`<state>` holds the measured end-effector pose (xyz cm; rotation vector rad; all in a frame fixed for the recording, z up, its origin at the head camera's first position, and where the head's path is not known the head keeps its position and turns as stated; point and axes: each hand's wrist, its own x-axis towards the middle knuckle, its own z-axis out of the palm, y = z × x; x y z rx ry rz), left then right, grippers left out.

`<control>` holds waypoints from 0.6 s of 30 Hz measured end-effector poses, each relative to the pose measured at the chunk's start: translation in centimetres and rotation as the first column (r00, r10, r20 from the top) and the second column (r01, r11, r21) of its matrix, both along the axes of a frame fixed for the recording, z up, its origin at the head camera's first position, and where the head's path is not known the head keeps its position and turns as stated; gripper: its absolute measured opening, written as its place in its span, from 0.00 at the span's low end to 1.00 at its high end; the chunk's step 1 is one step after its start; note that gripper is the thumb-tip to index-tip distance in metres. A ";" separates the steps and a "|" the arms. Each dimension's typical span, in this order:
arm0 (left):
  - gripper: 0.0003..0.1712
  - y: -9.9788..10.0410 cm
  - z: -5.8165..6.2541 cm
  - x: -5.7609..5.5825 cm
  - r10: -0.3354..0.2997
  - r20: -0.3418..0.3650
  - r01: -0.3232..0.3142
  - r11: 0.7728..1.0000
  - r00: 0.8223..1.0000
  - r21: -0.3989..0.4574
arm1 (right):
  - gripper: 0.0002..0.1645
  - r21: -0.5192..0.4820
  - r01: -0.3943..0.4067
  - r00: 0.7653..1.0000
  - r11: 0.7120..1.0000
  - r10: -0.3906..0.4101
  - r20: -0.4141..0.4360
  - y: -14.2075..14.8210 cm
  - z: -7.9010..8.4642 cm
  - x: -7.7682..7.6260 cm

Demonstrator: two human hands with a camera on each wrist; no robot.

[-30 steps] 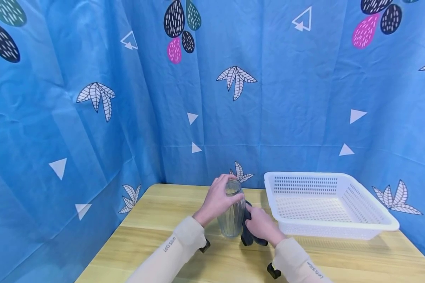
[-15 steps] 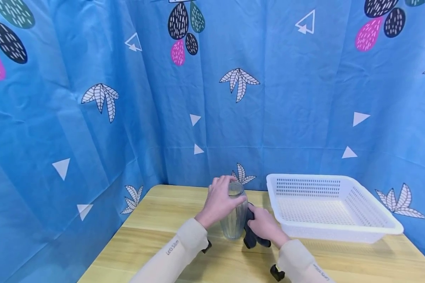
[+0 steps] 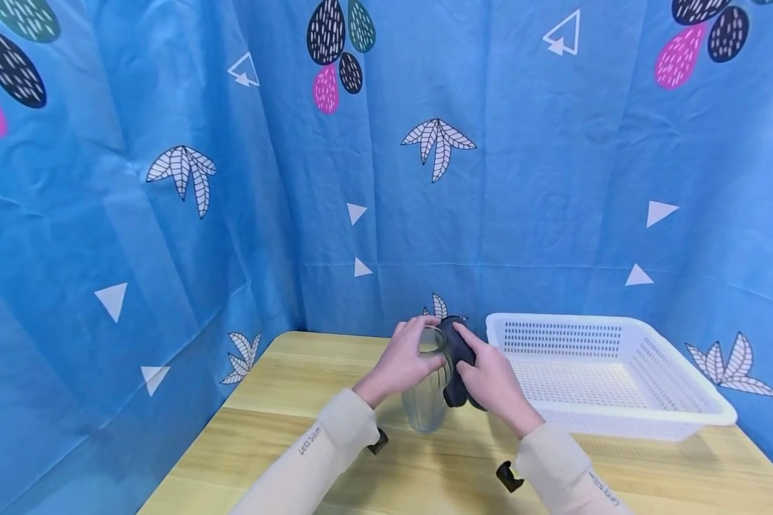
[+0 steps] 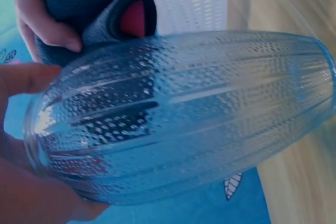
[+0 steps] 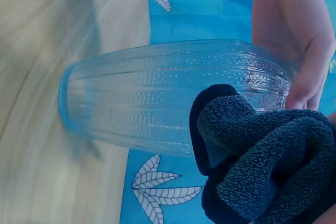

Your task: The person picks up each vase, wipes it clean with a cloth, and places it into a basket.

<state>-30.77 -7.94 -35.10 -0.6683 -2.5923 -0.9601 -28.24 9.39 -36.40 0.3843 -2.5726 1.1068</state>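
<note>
A clear ribbed glass vase (image 3: 425, 404) stands upright on the wooden table. Around its neck, just below the rim, my left hand (image 3: 402, 361) grips it with thumb and fingers. My right hand (image 3: 494, 378) holds a bunched dark cloth (image 3: 459, 350) at the upper right side of the vase. In the right wrist view, the fuzzy cloth (image 5: 273, 161) covers part of the glass near the mouth; whether it presses there is hard to tell. The left wrist view shows the bumpy glass vase (image 4: 210, 93) with the cloth (image 4: 94, 11) behind it, a red patch inside one fold.
Right of the hands, a white perforated plastic basket (image 3: 625, 422) sits on the wooden table (image 3: 296, 400). A blue patterned curtain (image 3: 528, 214) hangs behind and at both sides of the table.
My right hand has raised the cloth from the lower right side of the vase to beside its rim. My left hand keeps its grip on the neck.
</note>
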 end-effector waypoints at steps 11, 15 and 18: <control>0.36 0.0 -0.5 -0.4 -0.015 -0.023 0.015 1.000 1.000 0.010 | 0.42 0.158 -0.002 0.998 0.987 -0.009 0.068 -0.2 -2.0 -0.6; 0.36 0.1 -0.8 -0.4 -0.002 -0.041 0.003 1.000 0.999 0.020 | 0.41 0.174 -0.018 0.989 0.985 -0.008 0.147 -0.3 -3.8 -0.9; 0.36 0.1 -0.9 -0.4 0.001 -0.047 0.001 0.999 0.999 0.043 | 0.39 0.198 -0.061 0.976 0.978 0.017 0.219 -0.4 -5.5 -0.8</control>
